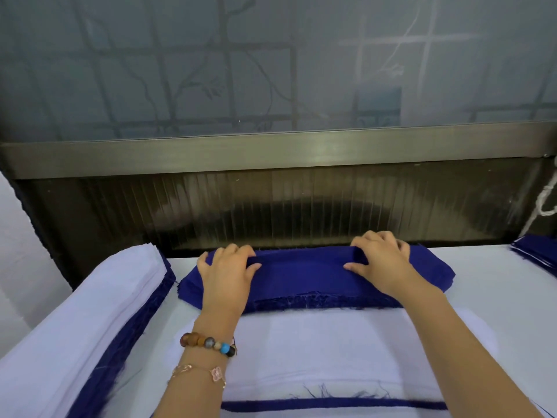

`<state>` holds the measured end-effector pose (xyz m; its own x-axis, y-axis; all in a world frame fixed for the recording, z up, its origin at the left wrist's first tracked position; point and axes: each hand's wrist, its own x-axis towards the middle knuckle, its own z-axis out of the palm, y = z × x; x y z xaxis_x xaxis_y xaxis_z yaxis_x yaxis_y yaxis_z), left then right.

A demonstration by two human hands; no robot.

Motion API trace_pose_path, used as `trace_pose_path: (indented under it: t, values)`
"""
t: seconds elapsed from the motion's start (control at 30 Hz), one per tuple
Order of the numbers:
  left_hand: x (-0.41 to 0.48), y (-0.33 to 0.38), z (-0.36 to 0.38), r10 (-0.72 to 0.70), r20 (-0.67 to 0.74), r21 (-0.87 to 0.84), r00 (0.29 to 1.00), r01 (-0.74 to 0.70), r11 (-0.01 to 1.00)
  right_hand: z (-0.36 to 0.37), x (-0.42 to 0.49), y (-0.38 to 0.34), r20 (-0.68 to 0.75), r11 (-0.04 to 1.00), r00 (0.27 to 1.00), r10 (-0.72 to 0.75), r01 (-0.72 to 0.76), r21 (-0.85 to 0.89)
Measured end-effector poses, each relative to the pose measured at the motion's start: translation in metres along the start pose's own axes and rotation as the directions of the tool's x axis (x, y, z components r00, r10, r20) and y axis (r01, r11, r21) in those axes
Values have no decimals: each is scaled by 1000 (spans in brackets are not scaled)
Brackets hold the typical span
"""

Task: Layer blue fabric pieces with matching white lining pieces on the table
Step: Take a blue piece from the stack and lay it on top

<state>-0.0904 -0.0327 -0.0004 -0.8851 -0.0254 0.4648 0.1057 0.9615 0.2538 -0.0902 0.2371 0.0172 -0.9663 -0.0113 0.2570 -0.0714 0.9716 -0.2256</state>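
Note:
A stack of blue fabric pieces (pixel 304 279) lies at the far edge of the white table (pixel 488 285). My left hand (pixel 226 273) pinches the top blue piece near its left end, thumb under a raised fold. My right hand (pixel 381 260) pinches the same fold near the right end. In front of the blue stack, nearer to me, lies a white lining piece (pixel 325 351) on top of a layered pile with a blue edge (pixel 331 405) showing below it.
A tall pile of white lining over blue fabric (pixel 90 321) runs along the left side. More blue pieces (pixel 536 251) sit at the far right edge. A dark ribbed panel and a metal window sill (pixel 271 155) rise right behind the table.

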Motion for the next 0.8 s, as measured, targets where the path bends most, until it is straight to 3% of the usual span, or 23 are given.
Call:
trace_pose_path:
  t: [0.17, 0.37, 0.5, 0.63, 0.7, 0.8]
  values:
    - [7, -27, -10, -128, 83, -13, 988, 130, 991, -18, -3, 27, 29, 978, 978, 208, -207, -17]
    - [7, -51, -15, -250, 119, -134, 961, 265, 955, -27, -9, 58, 22, 883, 883, 468, -467, -36]
    - [6, -58, -17, -239, -20, -256, 971, 226, 940, -25, -13, 72, 4, 840, 840, 543, -543, 0]
    - [1, -64, -17, -191, -209, -388, 959, 98, 916, -21, -13, 75, -26, 833, 832, 554, -554, -6]
    - [-1, -64, -14, -210, -148, -464, 966, 119, 878, -17, -12, 74, -22, 844, 844, 536, -536, 3]
    - [0, -64, -7, -267, 53, -492, 962, 258, 832, -12, -11, 73, -17, 842, 842, 539, -539, 26]
